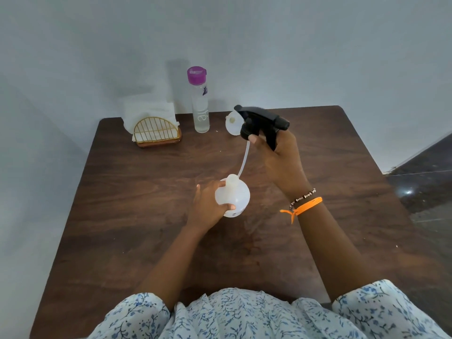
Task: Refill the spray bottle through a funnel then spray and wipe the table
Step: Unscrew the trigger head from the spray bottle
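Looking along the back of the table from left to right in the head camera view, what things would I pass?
Napkin holder with white napkins → water bottle with a purple cap → white funnel → black spray head, lifted in the right hand.

The funnel (231, 123) at the far side of the table (146, 216) was largely hidden behind the black spray head (261, 122), so only its left rim and part of its cone showed. The right hand (278, 157) covered the lower part of the trigger. The left hand (208, 204) hid the left side of the white bottle (236, 195), and the small marks on the bottle's front were too small to read. The lettering on the clear water bottle (200, 104) was too faint to make out. The table's near edge lay hidden under the person's floral clothing (244, 314), which the bottom edge cut off.
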### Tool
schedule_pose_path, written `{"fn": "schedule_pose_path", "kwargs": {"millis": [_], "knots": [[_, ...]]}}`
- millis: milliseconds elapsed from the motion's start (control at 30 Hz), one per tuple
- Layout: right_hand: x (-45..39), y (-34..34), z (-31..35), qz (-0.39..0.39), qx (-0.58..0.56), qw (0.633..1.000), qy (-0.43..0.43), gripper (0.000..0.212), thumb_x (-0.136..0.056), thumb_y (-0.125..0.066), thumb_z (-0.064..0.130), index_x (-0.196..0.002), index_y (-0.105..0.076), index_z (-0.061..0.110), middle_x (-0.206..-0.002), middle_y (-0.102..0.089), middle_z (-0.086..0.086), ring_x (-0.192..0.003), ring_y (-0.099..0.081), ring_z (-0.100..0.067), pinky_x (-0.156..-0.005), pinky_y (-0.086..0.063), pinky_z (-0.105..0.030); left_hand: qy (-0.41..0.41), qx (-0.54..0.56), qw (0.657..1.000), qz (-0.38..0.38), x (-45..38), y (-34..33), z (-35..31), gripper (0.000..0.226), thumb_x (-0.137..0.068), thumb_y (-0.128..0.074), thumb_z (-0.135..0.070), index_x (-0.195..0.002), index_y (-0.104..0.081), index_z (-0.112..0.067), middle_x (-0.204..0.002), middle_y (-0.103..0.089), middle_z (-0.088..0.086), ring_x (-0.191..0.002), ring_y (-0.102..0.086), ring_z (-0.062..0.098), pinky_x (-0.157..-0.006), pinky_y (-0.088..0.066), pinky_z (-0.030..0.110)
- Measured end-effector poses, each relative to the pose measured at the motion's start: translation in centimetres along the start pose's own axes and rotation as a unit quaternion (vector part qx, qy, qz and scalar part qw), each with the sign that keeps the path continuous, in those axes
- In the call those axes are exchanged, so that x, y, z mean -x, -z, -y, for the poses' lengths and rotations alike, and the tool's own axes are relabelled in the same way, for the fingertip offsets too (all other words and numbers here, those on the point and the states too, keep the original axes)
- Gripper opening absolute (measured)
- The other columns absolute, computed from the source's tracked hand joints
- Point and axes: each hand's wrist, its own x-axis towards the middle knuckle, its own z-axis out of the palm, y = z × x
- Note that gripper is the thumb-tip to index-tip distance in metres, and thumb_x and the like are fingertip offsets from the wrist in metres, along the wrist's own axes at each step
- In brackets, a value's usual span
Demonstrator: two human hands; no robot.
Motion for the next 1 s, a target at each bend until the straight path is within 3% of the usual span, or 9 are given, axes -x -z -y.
{"fn": "schedule_pose_path", "kwargs": {"millis": [300, 433, 567, 667, 767, 900, 1000], "knots": [[-2.5, 4.6, 3.2, -0.085, -0.017, 0.996, -0.004, 0.019, -0.083, -0.049, -0.005, -0.100, -0.058, -0.002, -0.089, -0.062, -0.004, -0.084, -0.056, -0.006, -0.081, -0.045, -0.018, 0.009, -0.014, 1.000, 0.017, -0.5, -0.1, -0.1, 0.058, -0.066, -0.080, -0.030, -0.117, -0.056, -0.018, -0.127, -0.057, 0.001, -0.119, -0.048, 0.023, -0.104, -0.037, 0.048], [-1.8, 4.7, -0.7, -0.068, -0.063, 0.987, -0.131, 0.022, -0.087, -0.048, -0.005, -0.090, -0.059, 0.014, -0.082, -0.059, 0.000, -0.080, -0.053, -0.011, -0.072, -0.046, -0.023, 0.005, 0.001, 1.000, 0.026, -0.5, 0.0, 0.0, 0.051, -0.067, -0.079, -0.026, -0.113, -0.059, -0.014, -0.120, -0.061, 0.004, -0.112, -0.054, 0.025, -0.095, -0.045, 0.043], [1.3, 2.7, -6.6, -0.052, -0.076, 0.949, -0.303, 0.019, -0.087, -0.047, -0.009, -0.092, -0.058, 0.005, -0.073, -0.051, -0.003, -0.066, -0.047, -0.010, -0.059, -0.042, -0.018, 0.011, 0.001, 1.000, 0.025, -0.2, -0.6, 0.4, 0.055, -0.069, -0.079, -0.020, -0.119, -0.056, -0.014, -0.126, -0.057, 0.006, -0.117, -0.050, 0.025, -0.099, -0.042, 0.041], [1.8, 3.8, -8.3, -0.029, -0.053, 0.936, -0.347, 0.017, -0.088, -0.046, -0.008, -0.092, -0.056, 0.005, -0.077, -0.050, -0.004, -0.070, -0.047, -0.011, -0.063, -0.043, -0.022, 0.016, 0.009, 1.000, 0.021, 0.1, -0.3, 0.0, 0.054, -0.068, -0.079, -0.018, -0.117, -0.058, -0.014, -0.123, -0.060, 0.004, -0.113, -0.053, 0.022, -0.095, -0.044, 0.037], [1.6, 5.1, -9.4, -0.046, -0.053, 0.920, -0.385, 0.019, -0.090, -0.046, -0.006, -0.105, -0.054, 0.004, -0.079, -0.052, -0.002, -0.074, -0.050, -0.011, -0.068, -0.048, -0.024, 0.022, 0.008, 0.999, 0.029, -0.2, -0.2, -0.1, 0.055, -0.066, -0.079, -0.017, -0.117, -0.059, -0.014, -0.120, -0.061, 0.002, -0.108, -0.053, 0.019, -0.087, -0.041, 0.029], [1.9, 4.6, -11.3, -0.040, -0.037, 0.902, -0.429, 0.024, -0.090, -0.047, -0.004, -0.114, -0.053, -0.004, -0.097, -0.054, -0.011, -0.091, -0.053, -0.021, -0.083, -0.049, -0.033, 0.036, 0.004, 0.999, 0.022, 0.3, -0.4, -0.2, 0.057, -0.066, -0.078, -0.020, -0.118, -0.056, -0.020, -0.125, -0.058, -0.001, -0.117, -0.049, 0.027, -0.097, -0.043, 0.045], [2.1, 3.5, -12.4, -0.033, -0.014, 0.895, -0.444, 0.017, -0.088, -0.051, -0.002, -0.105, -0.054, -0.002, -0.101, -0.056, -0.015, -0.097, -0.056, -0.027, -0.084, -0.053, -0.037, 0.041, 0.007, 0.999, 0.014, 0.5, -0.5, -0.6, 0.054, -0.067, -0.078, -0.018, -0.117, -0.057, -0.019, -0.123, -0.059, 0.000, -0.115, -0.049, 0.027, -0.095, -0.043, 0.045]]}}
